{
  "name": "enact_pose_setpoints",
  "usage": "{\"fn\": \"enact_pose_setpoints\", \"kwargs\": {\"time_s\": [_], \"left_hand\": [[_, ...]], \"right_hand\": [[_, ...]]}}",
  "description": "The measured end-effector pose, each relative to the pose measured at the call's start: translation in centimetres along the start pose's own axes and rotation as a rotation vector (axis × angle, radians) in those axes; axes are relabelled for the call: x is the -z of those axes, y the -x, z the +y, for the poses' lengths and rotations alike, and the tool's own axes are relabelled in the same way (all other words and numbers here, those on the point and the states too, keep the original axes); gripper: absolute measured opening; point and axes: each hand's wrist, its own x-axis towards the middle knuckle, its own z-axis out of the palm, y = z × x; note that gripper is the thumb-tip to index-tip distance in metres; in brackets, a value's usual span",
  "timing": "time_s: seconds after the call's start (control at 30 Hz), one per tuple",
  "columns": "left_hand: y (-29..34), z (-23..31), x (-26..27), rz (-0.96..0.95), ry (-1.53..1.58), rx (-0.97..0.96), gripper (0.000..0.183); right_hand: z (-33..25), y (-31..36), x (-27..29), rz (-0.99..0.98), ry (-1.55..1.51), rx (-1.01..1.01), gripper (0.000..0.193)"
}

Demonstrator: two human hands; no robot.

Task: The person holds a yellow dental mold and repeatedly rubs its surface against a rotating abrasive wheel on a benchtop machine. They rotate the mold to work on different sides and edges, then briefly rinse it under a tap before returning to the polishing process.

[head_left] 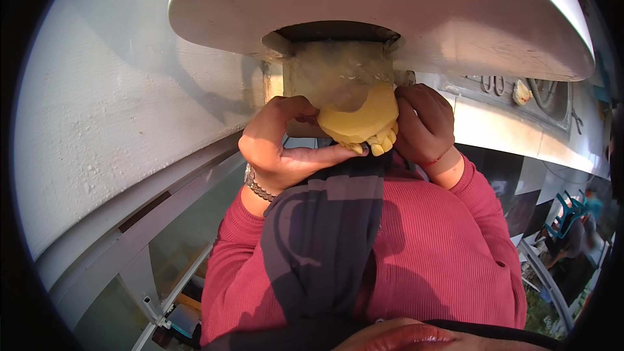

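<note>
A yellow plaster cast of teeth (361,120) is held between both of my hands, its teeth pointing toward me. My left hand (279,149), with a metal bracelet at the wrist, grips it from the left, thumb stretched under the teeth. My right hand (426,123), a red thread around its wrist, clasps its right side. The cast's flat back rests against a cloudy box-shaped housing (335,71) under a big white round machine cover (455,19). How far the cast reaches into the housing is hidden.
A dark scarf (325,234) hangs over my red sweater (442,247). A rough white wall (117,104) fills the left, with glass panels and white frames (149,247) below it. A white counter (520,123) runs right; green chairs (569,211) stand beyond.
</note>
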Motion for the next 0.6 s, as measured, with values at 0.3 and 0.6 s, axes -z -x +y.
{"fn": "enact_pose_setpoints", "kwargs": {"time_s": [0.3, 0.6], "left_hand": [[-0.4, 5.0, -5.9, -0.53, 0.541, 0.057, 0.05], [-1.1, 11.6, -18.8, -0.353, 0.294, -0.053, 0.038]], "right_hand": [[2.4, 4.9, 5.0, 0.208, -0.121, 0.011, 0.028], [9.8, 10.1, 17.0, -0.164, -0.534, -0.402, 0.043]]}}
